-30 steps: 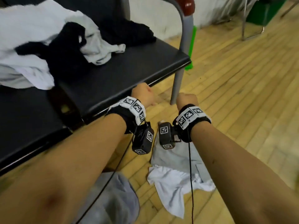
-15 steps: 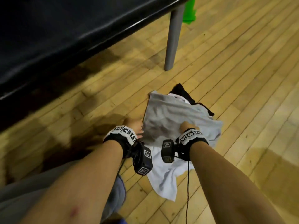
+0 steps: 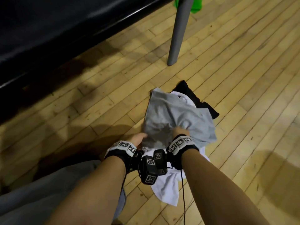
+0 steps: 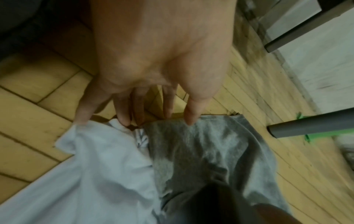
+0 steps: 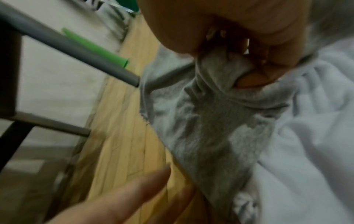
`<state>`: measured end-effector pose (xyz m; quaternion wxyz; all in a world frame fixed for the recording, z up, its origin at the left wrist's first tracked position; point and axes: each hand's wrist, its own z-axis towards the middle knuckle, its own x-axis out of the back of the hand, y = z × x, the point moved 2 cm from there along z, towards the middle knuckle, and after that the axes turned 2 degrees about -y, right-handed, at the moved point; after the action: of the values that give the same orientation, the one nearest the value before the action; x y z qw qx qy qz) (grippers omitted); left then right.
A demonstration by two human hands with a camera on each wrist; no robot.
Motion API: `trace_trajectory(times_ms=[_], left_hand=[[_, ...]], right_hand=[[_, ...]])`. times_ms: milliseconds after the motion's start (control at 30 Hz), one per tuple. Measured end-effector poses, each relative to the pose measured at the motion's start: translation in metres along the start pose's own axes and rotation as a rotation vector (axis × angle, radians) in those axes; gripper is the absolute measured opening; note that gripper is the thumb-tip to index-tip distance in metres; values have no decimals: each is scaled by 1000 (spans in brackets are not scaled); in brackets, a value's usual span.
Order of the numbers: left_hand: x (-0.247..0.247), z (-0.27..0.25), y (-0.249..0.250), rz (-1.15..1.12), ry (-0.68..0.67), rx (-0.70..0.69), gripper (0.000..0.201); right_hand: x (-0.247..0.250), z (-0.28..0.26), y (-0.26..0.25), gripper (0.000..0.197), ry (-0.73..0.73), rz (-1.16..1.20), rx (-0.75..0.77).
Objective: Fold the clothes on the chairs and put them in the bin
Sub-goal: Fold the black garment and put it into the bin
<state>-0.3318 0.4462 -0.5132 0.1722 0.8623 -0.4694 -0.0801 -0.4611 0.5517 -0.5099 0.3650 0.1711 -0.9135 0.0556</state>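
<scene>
Bunching a fistful of the grey garment (image 3: 175, 117), the right hand (image 3: 180, 131) has its fingers (image 5: 268, 63) clenched into the cloth near the middle of the piece, not at an edge. The left hand (image 3: 138, 139) is released, its fingers (image 4: 168, 104) straight and just touching the near edge of the grey cloth and the white garment (image 3: 165, 184) beneath.

The pile lies on the wooden floor (image 3: 243, 111), not on the chair. Lifted from the middle, the grey piece will likely hang crumpled and be awkward to fold. It may also drag up the white one, since the two overlap.

Farther off, a black garment (image 3: 194, 98) is mostly buried, so its kind cannot be told. Beyond stand the chair leg (image 3: 178, 31) and the dark chair seat (image 3: 65, 21). No bin is in view. The wrist views are blurred.
</scene>
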Motion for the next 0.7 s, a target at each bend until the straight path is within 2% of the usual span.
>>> trace_trajectory(times_ms=[33,100,200,267,333,400,467,533,600,633,700], left_hand=[[0,-5,0,-49,-29,3,33],[3,-9,0,-148,-83,-10,47],[2,-12,10,-319,-190,-40,77],[1,-22,24,-271,-169,-95,67],[4,-23,30,-191,-116,-154,57],[13,-8,28,-159,8,-208,54],[25,-3,25,-178,100,-208,52],[36,-9,27,-186,174,-191,43],[51,-7,27,-189,222,-190,32],[58,-5,26,-207,225,-193,32],[70,4,21,-252,218,-190,44]], right_hand=[[-3,3,-2,37,34,114,-13],[-2,1,-7,37,-31,572,-41],[1,-19,-30,31,-349,1149,-61],[-1,-35,-42,33,-584,1234,-45],[-3,-50,-46,28,-750,1278,-4],[3,-65,-44,21,-786,1341,39],[12,-63,-38,19,-645,1353,27],[22,-42,-25,18,-328,1296,-61],[28,-16,-10,16,1,1099,-187],[31,-9,-2,23,125,994,-260],[27,10,10,55,196,948,-386]])
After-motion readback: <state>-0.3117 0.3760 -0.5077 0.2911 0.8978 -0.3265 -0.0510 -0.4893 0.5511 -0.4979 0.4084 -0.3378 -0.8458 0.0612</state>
